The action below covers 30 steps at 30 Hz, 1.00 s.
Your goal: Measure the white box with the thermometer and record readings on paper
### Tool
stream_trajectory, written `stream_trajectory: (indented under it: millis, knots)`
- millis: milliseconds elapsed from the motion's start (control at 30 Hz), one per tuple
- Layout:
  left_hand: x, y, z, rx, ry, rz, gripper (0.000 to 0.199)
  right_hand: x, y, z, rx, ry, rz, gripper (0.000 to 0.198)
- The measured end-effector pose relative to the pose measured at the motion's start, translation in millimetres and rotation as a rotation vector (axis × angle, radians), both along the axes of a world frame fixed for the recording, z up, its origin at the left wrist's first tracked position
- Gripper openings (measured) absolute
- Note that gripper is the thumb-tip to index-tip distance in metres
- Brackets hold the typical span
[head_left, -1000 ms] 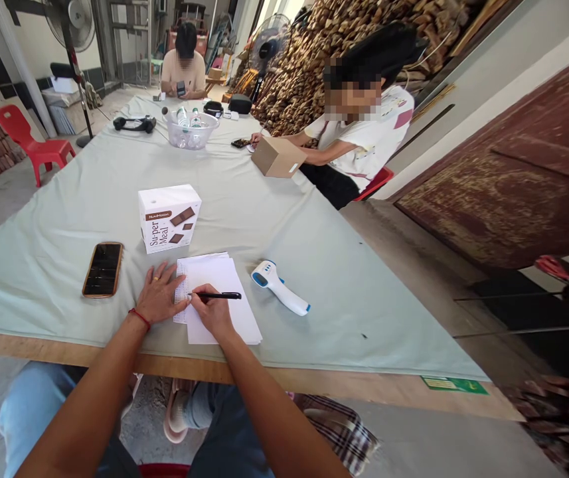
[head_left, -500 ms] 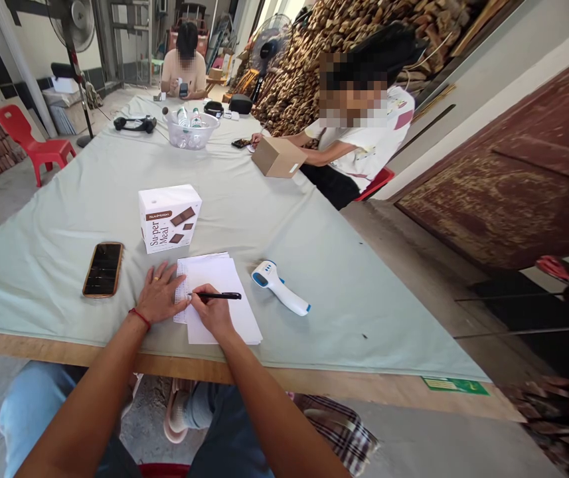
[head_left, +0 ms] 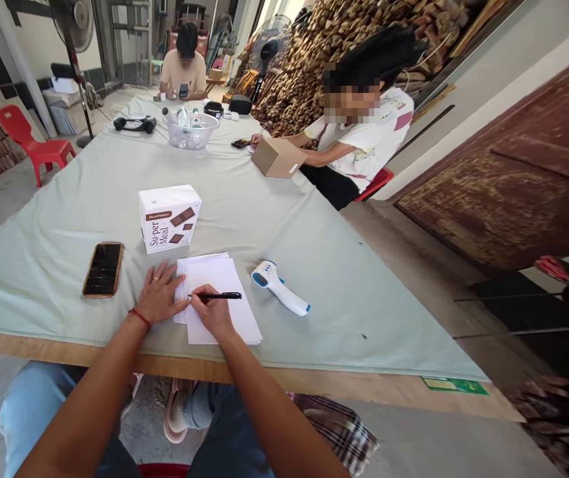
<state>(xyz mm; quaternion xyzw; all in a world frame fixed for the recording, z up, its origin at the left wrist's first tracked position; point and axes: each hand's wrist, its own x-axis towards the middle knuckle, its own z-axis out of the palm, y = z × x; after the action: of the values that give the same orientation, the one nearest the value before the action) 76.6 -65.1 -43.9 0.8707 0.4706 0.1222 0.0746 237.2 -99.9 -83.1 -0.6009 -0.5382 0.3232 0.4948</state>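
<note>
My right hand (head_left: 211, 312) is closed around a black pen (head_left: 224, 295), its tip at the left part of the white paper sheets (head_left: 232, 315). Small handwriting covers the left strip of paper (head_left: 181, 292). My left hand (head_left: 158, 297) lies flat with fingers spread, partly on the paper's left edge and partly on the cloth. A white box printed "Super Meal" (head_left: 169, 219) stands upright just beyond the paper. A phone with a dark screen (head_left: 103, 269) lies left of my left hand. To the right of the paper rests a white and blue infrared thermometer (head_left: 281, 287).
A pale green cloth (head_left: 344, 312) covers the table. Farther off are a clear basin with bottles (head_left: 192, 133), a black headset-like item (head_left: 135, 124) and a cardboard box (head_left: 278, 158). One person sits at the right side (head_left: 374, 139), another at the far end (head_left: 184, 70).
My hands, the pen and the paper look the same. The person at the right has shifted their head slightly.
</note>
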Motion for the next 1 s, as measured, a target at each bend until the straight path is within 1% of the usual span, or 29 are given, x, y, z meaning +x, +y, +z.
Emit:
stream_trajectory:
  millis: [167, 333, 467, 600, 733, 1000]
  knots:
    - [-0.2, 0.5, -0.6, 0.007, -0.009, 0.0, 0.056, -1.1, -0.3, 3.3, -0.008, 0.029, -0.011, 0.014]
    - [-0.7, 1.1, -1.2, -0.003, 0.003, 0.0, 0.058, -1.6, 0.2, 5.4, 0.025, 0.061, -0.019, 0.014]
    - [-0.6, 1.1, -0.8, -0.004, 0.001, -0.002, 0.058, -1.8, 0.0, 7.2, 0.001, 0.056, -0.022, 0.013]
    - [-0.4, 1.0, -0.1, -0.01, 0.009, -0.001, 0.058, -1.3, -0.3, 9.0, 0.01, 0.072, -0.016, 0.015]
    - [-0.3, 0.7, 0.1, -0.01, 0.0, 0.0, 0.057, -0.9, -0.4, 7.9, -0.003, 0.066, -0.015, 0.014]
    - [-0.5, 1.3, -1.5, -0.016, -0.018, 0.001, 0.057, -0.6, -0.4, 5.6, 0.02, 0.06, 0.001, 0.014]
